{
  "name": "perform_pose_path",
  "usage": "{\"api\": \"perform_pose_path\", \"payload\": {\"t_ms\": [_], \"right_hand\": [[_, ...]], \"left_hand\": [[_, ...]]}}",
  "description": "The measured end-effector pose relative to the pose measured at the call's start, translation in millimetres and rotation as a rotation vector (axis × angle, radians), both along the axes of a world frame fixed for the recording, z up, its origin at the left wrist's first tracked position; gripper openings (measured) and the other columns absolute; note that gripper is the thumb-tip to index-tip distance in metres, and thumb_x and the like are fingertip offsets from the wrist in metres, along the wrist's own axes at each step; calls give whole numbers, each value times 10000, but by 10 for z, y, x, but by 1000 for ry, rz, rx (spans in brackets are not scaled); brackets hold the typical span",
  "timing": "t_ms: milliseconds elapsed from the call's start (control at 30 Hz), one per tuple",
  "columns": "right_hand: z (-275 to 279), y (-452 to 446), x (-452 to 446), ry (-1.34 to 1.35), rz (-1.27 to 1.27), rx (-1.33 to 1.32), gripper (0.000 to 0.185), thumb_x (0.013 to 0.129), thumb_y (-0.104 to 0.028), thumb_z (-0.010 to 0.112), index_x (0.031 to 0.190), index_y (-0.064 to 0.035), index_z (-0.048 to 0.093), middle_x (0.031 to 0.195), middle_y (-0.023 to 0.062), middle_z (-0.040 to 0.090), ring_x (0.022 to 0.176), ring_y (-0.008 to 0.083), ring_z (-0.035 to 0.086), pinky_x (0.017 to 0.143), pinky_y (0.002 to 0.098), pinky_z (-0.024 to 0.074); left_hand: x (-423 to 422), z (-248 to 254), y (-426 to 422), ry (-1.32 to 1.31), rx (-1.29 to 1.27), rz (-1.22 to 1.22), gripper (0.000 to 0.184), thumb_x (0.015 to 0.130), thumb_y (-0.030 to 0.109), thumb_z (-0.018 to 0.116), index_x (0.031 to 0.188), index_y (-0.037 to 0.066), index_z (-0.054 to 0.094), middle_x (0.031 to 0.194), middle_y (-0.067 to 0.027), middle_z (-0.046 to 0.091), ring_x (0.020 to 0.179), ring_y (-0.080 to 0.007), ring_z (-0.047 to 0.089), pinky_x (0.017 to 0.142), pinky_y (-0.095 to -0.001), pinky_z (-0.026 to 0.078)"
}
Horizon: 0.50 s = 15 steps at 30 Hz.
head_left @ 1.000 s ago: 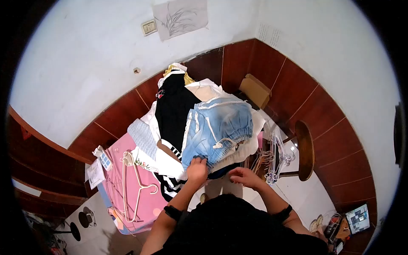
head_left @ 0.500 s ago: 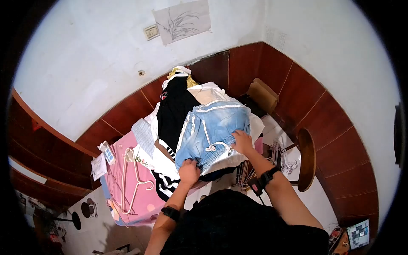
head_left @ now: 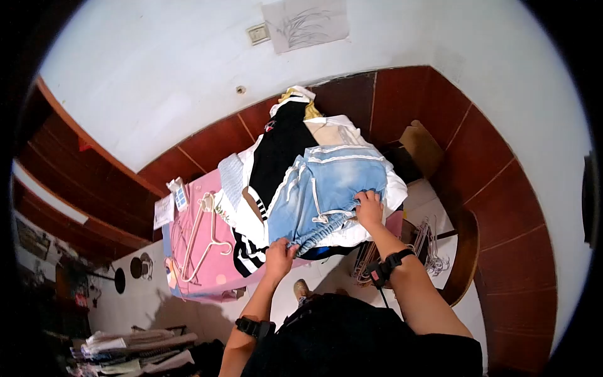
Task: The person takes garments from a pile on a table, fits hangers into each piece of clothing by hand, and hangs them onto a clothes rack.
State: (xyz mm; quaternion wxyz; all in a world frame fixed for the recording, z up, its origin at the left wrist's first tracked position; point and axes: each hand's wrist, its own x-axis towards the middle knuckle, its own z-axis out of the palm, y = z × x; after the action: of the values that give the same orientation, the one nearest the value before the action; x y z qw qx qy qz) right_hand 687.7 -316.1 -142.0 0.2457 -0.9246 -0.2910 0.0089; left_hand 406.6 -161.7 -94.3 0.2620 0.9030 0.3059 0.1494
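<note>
Light blue denim shorts (head_left: 352,169) with white trim and a white drawstring lie spread on a pile of clothes. My left hand (head_left: 281,256) grips the left end of their elastic waistband, at the near edge of the pile. At the waistband's right end, my right hand (head_left: 369,208) has its fingers closed on the denim. Black cloth (head_left: 282,151) lies beside the shorts on the left, and white garments show beneath and around them. Black-and-white striped cloth (head_left: 247,252) hangs near my left hand.
A white hanger (head_left: 200,242) lies on the pink table cover (head_left: 217,267) at the left. More hangers (head_left: 427,248) hang at the right by a wooden stool (head_left: 465,251). A cardboard box (head_left: 422,149) stands behind. Clothes (head_left: 138,345) are at the lower left.
My right hand has moved from empty space near the pile onto the waistband and taken hold. The waistband is now stretched straighter between both hands. The view has turned, shifting the scene.
</note>
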Motion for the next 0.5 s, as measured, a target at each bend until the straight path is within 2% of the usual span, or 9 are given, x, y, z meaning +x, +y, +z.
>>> {"api": "perform_pose_path", "payload": {"t_ms": [67,167,267,333,367,433,500], "right_hand": [[-80,-40,58,-118,30,63,331,723,-91,695,1015,-236,638,1050,44,521,1103,280,484,863,464,415],[-122,-96,187,-96,97,112,320,697,-57,686,968,-223,649,1019,45,535,1073,297,508,841,455,443],[184,-153,149,-110,124,226,304,686,14,623,925,-171,656,977,67,573,1035,317,526,851,425,457],[474,-176,64,-117,179,350,343,674,85,538,936,-102,655,962,103,606,1012,334,537,861,404,459],[646,-214,-10,-123,191,350,343,674,85,538,936,-102,655,962,103,606,1012,334,537,861,404,459],[954,-250,-215,-79,305,533,374,663,95,523,963,-94,640,977,114,595,1011,359,530,875,429,440],[1139,-278,-421,-130,380,578,406,649,128,476,975,-55,634,970,136,606,990,373,555,862,396,449]], "left_hand": [[-103,150,-147,34,10,17,264,783,215,722,899,28,576,779,-215,616,788,-403,596,687,-497,460],[-319,85,-209,7,35,51,270,700,116,740,895,50,566,787,-179,603,808,-379,591,694,-473,462],[-476,319,-271,-52,65,142,300,622,24,673,901,42,564,804,-193,596,818,-400,581,699,-481,461],[-641,374,-212,-156,123,172,277,617,2,649,877,31,556,812,-189,592,821,-399,573,714,-471,458],[-724,417,-188,-208,152,184,271,616,-6,641,870,28,554,818,-186,591,824,-396,570,722,-467,456],[-906,586,-198,-236,150,266,245,619,-42,599,849,26,547,828,-173,569,832,-392,552,721,-458,446],[-1132,688,-132,-241,203,316,248,622,-56,590,850,32,549,799,-165,550,814,-384,544,702,-464,434]]}}
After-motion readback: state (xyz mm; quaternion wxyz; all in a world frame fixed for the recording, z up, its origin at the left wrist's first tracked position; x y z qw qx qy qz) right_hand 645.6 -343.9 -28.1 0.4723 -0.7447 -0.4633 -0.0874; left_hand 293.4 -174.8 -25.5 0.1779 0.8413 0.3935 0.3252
